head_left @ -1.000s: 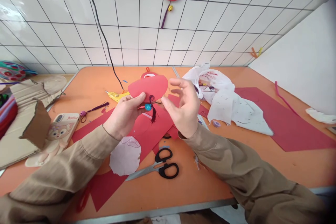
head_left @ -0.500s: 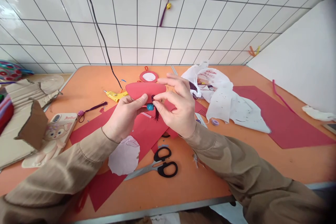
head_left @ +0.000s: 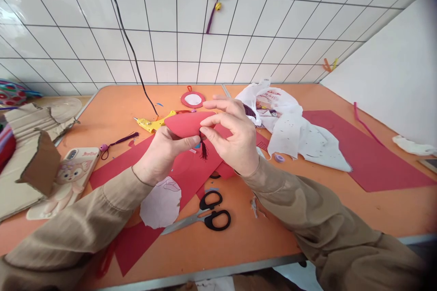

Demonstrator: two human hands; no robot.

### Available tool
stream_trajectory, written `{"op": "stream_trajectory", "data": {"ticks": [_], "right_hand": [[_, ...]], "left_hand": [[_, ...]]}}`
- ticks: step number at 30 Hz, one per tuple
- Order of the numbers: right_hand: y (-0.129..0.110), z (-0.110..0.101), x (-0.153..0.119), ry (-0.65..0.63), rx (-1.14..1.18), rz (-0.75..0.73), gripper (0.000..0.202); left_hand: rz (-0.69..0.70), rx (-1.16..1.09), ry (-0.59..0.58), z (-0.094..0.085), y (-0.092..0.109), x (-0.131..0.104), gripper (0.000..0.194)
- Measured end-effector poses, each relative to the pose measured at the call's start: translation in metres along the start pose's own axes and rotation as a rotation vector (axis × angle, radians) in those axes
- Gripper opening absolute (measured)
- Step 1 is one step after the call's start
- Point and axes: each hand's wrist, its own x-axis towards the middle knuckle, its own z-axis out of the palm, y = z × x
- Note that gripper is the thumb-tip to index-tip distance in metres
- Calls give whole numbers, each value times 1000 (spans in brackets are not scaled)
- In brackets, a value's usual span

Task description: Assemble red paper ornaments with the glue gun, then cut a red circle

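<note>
When scanning from the left, find torn cardboard [head_left: 39, 159] beside a phone in a cartoon case [head_left: 77, 168], then a pink-beaded tassel [head_left: 124, 140] on the orange table [head_left: 252, 248]. Farther along, see a yellow glue gun [head_left: 150, 124] with its nozzle toward the left. Find the left hand [head_left: 155, 154] mostly closed, gripping a curved red paper piece [head_left: 186, 122] with the thumb in front. Below, note a round white paper [head_left: 161, 202] near black-handled scissors [head_left: 214, 211]. Behind the hands, see a small red-rimmed disc [head_left: 193, 99].

At the middle, find the paper piece raised over red sheets [head_left: 191, 173], with a dark tassel [head_left: 204, 151] hanging at its lower edge and a blue bead [head_left: 197, 146] mostly hidden by the left thumb. See the right hand [head_left: 239, 138] with thumb and forefinger closed to a pinch at the tassel's upper threads, and with the other fingers loosely extended. Judge the step in hand as fine positioning of threads against paper. For any next adjustment, keep the left grip steady and the right pinch light, without creasing the paper. Toward the right, note a white plastic bag [head_left: 287, 104], a large red sheet [head_left: 368, 168] and a pink strip [head_left: 365, 122].
</note>
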Motion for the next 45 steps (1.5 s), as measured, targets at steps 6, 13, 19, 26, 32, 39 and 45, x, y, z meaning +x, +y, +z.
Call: {"op": "stream_trajectory", "data": {"ticks": [6, 13, 19, 26, 32, 39, 45], "right_hand": [[2, 0, -1, -17, 57, 81, 9], [3, -3, 2, -23, 114, 59, 9], [3, -3, 2, -64, 77, -50, 17], [-2, -4, -2, 88, -21, -61, 8], [-4, 5, -12, -9, 8, 92, 13], [-7, 14, -12, -156, 377, 575, 13], [-5, 14, -10, -230, 641, 805, 21]], "left_hand": [[-28, -30, 4, 1, 0, 0, 23], [-76, -58, 37, 0, 0, 0, 15], [-85, -68, 44, 1, 2, 0, 11], [-123, -120, 109, 2, 8, 1, 19], [-68, -124, 144, 3, 8, 1, 19], [67, -27, 61, 2, 2, 0, 15], [115, -25, 60, -2, 0, 2, 14]]}}
